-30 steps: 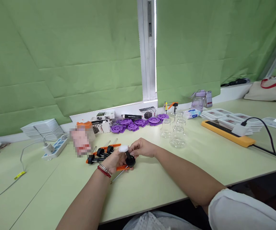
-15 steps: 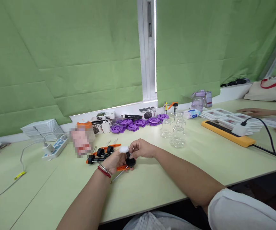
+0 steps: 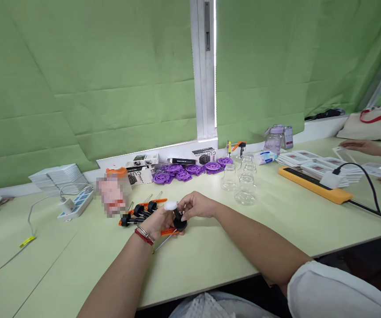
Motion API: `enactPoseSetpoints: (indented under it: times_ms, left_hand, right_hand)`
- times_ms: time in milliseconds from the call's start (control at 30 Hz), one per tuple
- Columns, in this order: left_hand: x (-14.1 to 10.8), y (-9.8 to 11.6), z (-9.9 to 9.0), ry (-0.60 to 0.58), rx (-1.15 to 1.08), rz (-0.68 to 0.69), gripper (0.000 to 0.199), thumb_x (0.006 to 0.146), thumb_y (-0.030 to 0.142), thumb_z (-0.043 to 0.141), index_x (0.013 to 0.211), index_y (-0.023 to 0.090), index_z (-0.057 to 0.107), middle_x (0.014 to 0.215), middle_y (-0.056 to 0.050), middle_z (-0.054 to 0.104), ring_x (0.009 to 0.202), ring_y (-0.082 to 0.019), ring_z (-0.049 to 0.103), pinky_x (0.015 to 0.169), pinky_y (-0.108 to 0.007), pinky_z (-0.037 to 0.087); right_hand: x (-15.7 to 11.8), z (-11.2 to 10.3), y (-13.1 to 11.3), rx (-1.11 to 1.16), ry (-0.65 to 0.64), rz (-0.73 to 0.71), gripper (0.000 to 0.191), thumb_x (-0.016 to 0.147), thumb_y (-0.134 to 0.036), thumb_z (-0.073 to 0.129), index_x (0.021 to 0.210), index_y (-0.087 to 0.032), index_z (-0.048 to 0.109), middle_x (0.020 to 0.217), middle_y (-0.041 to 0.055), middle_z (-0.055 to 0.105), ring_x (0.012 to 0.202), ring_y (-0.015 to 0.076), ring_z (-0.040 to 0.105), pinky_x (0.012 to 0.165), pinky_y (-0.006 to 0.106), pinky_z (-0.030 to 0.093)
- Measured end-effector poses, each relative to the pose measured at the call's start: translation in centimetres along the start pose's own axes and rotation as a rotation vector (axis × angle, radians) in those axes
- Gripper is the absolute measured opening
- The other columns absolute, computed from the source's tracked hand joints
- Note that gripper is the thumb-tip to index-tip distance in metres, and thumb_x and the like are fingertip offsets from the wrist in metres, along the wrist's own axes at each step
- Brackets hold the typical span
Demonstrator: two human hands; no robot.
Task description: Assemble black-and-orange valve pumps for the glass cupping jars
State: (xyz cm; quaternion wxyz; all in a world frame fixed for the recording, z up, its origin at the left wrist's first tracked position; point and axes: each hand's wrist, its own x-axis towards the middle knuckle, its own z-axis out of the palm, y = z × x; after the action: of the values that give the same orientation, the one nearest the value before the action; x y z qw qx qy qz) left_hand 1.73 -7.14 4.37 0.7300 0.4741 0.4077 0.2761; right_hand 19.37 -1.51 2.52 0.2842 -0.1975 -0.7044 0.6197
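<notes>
My left hand (image 3: 159, 223), with a white covering on its thumb tip, is closed round a part with a black round cap (image 3: 179, 224), a black stem, an orange arm and a thin metal rod pointing down left. The thumb and fingers of my right hand (image 3: 195, 206) pinch at the black stem above the cap. Whether a small piece is between those fingertips is hidden. Just left of my hands lie several similar black-and-orange parts (image 3: 139, 210) with metal rods. Beyond my right hand stand several clear glass jars (image 3: 245, 192).
Purple wheel-shaped pieces (image 3: 183, 173) and printed boxes (image 3: 143, 176) line the back edge. A white power strip (image 3: 77, 205) and its cable are at left. At right are a yellow power strip (image 3: 316, 184), stacked white cards (image 3: 301, 160) and another person's hand (image 3: 359, 145).
My hands stay nearly in place, the right fingertips shifting slightly at the black stem. At the far right, the other person's hand has lifted a white frame-like card.
</notes>
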Motion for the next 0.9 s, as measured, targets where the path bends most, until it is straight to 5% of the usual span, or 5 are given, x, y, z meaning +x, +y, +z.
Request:
enactPoseSetpoints:
  times_ms: [900]
  left_hand:
    - [-0.1,0.12,0.08,0.016,-0.011,-0.025,0.042,0.072,0.056,0.048,0.09,0.018,0.049,0.077,-0.007,0.063,0.058,-0.024,0.064,0.044,-0.026,0.04]
  right_hand:
    - [0.37,0.46,0.51,0.037,0.028,-0.016,0.034,0.05,-0.025,0.081,0.073,-0.013,0.058,0.069,-0.0026,0.058,0.059,0.0084,0.054,0.059,0.025,0.048]
